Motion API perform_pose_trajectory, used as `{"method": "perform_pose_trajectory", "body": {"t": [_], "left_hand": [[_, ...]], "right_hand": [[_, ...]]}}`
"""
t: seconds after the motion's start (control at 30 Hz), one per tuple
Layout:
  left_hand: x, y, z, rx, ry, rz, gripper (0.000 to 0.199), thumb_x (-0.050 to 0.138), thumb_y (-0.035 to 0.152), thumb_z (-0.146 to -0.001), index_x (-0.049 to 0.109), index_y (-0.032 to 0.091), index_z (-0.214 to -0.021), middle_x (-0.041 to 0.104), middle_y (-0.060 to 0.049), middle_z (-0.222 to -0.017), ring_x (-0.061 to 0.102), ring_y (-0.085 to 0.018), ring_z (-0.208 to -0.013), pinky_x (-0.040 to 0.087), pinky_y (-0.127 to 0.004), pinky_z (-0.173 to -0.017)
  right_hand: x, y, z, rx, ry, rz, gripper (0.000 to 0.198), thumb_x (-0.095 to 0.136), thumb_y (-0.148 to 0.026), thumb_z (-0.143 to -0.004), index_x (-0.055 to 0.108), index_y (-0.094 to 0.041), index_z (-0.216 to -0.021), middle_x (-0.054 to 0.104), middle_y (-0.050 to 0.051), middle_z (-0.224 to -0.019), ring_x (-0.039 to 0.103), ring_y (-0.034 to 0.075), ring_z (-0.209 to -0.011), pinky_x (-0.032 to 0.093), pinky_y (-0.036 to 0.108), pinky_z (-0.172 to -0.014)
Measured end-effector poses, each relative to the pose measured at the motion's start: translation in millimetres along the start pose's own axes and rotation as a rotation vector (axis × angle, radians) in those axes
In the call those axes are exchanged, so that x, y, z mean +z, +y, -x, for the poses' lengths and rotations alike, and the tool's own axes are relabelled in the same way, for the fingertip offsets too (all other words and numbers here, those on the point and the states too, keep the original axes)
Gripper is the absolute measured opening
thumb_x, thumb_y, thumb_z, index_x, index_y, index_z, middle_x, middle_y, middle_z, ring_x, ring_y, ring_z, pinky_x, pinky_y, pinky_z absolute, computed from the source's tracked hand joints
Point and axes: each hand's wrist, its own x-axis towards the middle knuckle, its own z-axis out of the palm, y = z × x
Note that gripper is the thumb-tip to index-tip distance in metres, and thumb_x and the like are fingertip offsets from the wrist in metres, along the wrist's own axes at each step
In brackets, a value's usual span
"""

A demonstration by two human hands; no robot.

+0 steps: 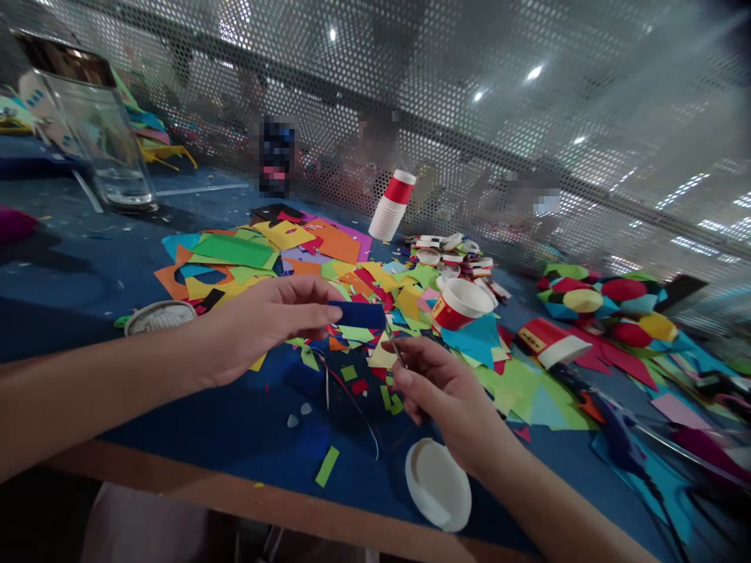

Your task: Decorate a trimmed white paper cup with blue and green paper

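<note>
My left hand (pixel 275 324) pinches a dark blue strip of paper (pixel 361 314) between thumb and fingers, held out over the table. My right hand (pixel 437 383) is closed around slim metal scissors (pixel 394 344), whose tip meets the strip's right end; the handles are mostly hidden in the fingers. Below the hands lie small colored paper scraps, a green paper piece (pixel 327 467) and thin red and white wires (pixel 352 399). A white round lid or shallow dish (pixel 439 485) rests near the front edge, just below my right hand.
Colored paper sheets (pixel 235 250) spread across the middle. Beyond stand stacked paper cups (pixel 390 207) and a glass jar (pixel 109 141). A red-and-white cup (pixel 462 303) sits behind my right hand; another cup (pixel 551 342) lies tipped. A blue glue gun (pixel 619 438) with its cord is at right.
</note>
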Motion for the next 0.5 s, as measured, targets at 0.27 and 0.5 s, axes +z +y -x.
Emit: {"method": "perform_pose_trajectory", "body": {"t": [0.27, 0.5], "left_hand": [[12.7, -6.1, 6.8, 0.072, -0.073, 0.018, 0.024, 0.085, 0.023, -0.064, 0.064, 0.018, -0.076, 0.062, 0.007, -0.065, 0.056, -0.008, -0.063, 0.044, -0.019, -0.059], [13.4, -10.2, 9.0, 0.142, -0.095, -0.034, 0.023, 0.08, 0.024, -0.068, 0.059, 0.019, -0.076, 0.062, 0.007, -0.065, 0.057, -0.008, -0.061, 0.046, -0.019, -0.058]], "right_hand": [[8.4, 3.1, 0.4, -0.018, -0.154, -0.031, 0.039, 0.086, -0.052, -0.077, 0.07, -0.023, -0.098, 0.053, -0.007, -0.065, 0.04, 0.007, -0.05, 0.031, 0.022, -0.043], [9.2, 7.6, -0.5, 0.012, -0.161, -0.099, 0.047, 0.085, -0.061, -0.076, 0.063, -0.023, -0.091, 0.053, -0.008, -0.062, 0.041, 0.006, -0.049, 0.034, 0.019, -0.046]]}}
